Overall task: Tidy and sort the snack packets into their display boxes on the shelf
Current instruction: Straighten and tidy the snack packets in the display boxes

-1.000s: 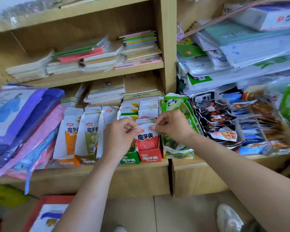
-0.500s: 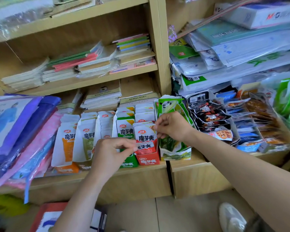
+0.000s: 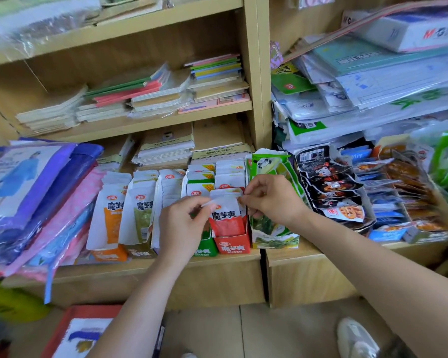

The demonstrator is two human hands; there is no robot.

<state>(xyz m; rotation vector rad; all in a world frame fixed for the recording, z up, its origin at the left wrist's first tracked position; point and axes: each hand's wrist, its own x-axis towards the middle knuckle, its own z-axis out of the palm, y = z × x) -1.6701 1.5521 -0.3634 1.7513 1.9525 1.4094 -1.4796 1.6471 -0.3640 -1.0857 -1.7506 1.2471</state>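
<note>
The shelf (image 3: 150, 264) is pale matt wood. The snack packets (image 3: 226, 215) are glossy plastic film, standing in a smooth printed card box (image 3: 232, 246). The notebooks (image 3: 166, 148) have matt paper covers.

my left hand (image 3: 181, 223) back up from low on the red packet (image 3: 226, 218) to its top left corner, thumb and forefinger now pinching there, my knuckles again covering the fronts of the green packets (image 3: 199, 188) beside it
</note>
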